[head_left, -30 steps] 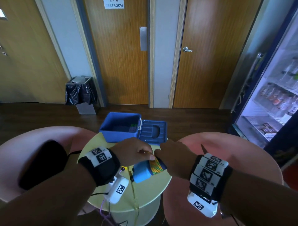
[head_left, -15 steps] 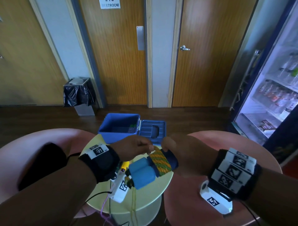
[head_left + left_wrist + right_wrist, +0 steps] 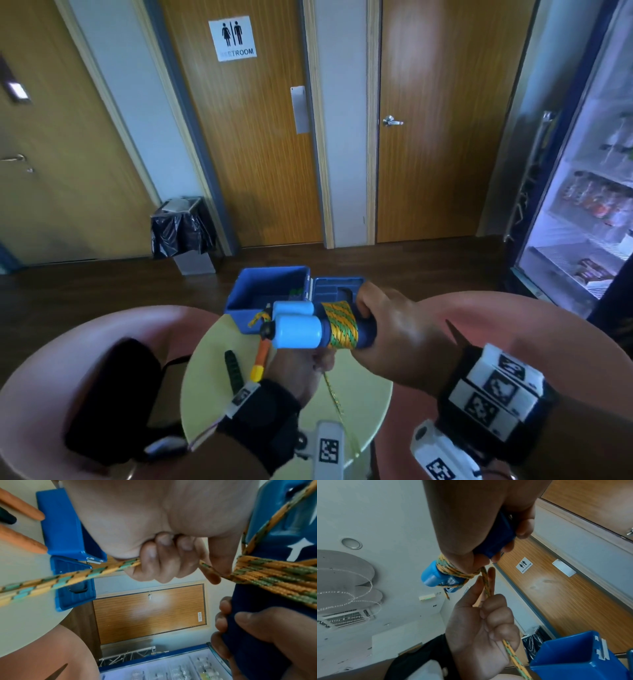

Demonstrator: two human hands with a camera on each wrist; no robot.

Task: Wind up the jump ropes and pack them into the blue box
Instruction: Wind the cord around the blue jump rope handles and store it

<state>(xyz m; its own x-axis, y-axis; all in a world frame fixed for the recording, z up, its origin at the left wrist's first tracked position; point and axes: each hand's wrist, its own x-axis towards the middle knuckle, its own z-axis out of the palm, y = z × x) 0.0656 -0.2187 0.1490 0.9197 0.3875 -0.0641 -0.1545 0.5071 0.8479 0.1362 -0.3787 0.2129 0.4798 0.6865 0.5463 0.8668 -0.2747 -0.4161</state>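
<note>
A public lounge or break area in an office-type building: a restroom sign (image 3: 236,38) hangs on a wooden door (image 3: 246,137), a lined trash bin (image 3: 183,228) stands by the far wall, and a glass-fronted drinks fridge (image 3: 582,212) glows at right.

rope (image 3: 267,577): braided cloth cord, orange w/ green flecks, rough weave. handles (image 3: 301,330): smooth plastic, pale blue ends slightly glossy, dark blue grip part matt. blue box (image 3: 260,291): hard moulded plastic, smooth, bit of sheen; lid ribbed. table (image 3: 363,390): smooth matt pale yellow top. doors (image 3: 260,144): wood-grain, satin finish, w/ metal push plate. bin liner (image 3: 181,229): glossy black plastic.
</note>
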